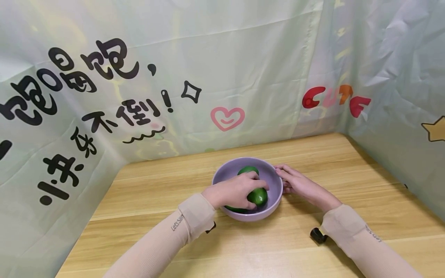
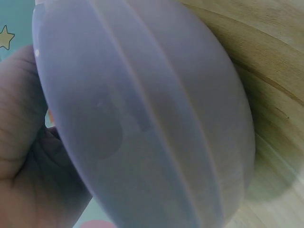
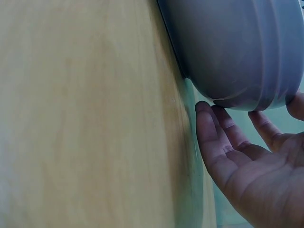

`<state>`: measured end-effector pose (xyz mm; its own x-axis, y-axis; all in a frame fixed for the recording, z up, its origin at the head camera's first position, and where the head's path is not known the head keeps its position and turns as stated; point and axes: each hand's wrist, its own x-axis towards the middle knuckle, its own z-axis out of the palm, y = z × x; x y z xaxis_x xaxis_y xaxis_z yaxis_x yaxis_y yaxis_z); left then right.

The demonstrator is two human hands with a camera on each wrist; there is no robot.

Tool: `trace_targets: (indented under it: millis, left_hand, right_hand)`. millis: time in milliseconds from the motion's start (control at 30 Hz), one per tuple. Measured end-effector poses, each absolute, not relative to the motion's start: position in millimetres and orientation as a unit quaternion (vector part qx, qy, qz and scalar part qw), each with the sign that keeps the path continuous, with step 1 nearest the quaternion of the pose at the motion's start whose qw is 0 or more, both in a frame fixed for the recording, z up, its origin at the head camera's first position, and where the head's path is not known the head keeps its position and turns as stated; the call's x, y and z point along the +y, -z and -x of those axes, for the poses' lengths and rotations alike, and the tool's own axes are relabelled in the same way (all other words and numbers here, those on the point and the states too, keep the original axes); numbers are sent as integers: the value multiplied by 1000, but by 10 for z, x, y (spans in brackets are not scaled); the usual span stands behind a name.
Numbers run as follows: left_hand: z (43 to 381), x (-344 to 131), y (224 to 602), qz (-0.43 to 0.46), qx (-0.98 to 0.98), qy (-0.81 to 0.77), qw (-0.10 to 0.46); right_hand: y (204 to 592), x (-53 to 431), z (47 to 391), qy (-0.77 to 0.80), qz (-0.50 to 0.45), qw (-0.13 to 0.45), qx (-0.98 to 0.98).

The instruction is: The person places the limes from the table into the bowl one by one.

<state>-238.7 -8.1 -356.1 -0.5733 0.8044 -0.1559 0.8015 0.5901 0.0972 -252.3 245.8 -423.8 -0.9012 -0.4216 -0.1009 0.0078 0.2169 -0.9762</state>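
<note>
A round lilac bowl [image 1: 250, 217] stands on the table with several glossy dark green fruits inside. My left hand [image 1: 238, 190] reaches in over the near-left rim, its fingers and thumb curled round one green fruit [image 1: 259, 197]. Another green fruit [image 1: 248, 169] lies behind that hand, and part of a further one shows below the palm. In the left wrist view the bowl's outer wall [image 2: 142, 118] hides the fingertips and the fruit. My right hand [image 1: 300, 186] rests its extended fingers [image 3: 206, 126] against the bowl's right outside wall.
The wooden table [image 1: 156, 185] meets a printed cloth backdrop [image 1: 271, 96] behind and at both sides. A small black object [image 1: 318, 235] shows beside the right wrist.
</note>
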Motion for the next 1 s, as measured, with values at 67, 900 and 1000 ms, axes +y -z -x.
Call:
trace_targets:
  millis: [67,900,1000]
  left_hand:
    - [2394,-100,3562,-453,887,-17,91]
    - [2416,-673,3468,-399,896,-193,29]
    - [2410,-793,3470,-369,906,-208,10]
  right_hand:
    - [4242,2454,2527,613,137,176,758]
    - [4226,2550,2487,598,158,183,764]
    - [4219,2589,2469,594,168,177,766]
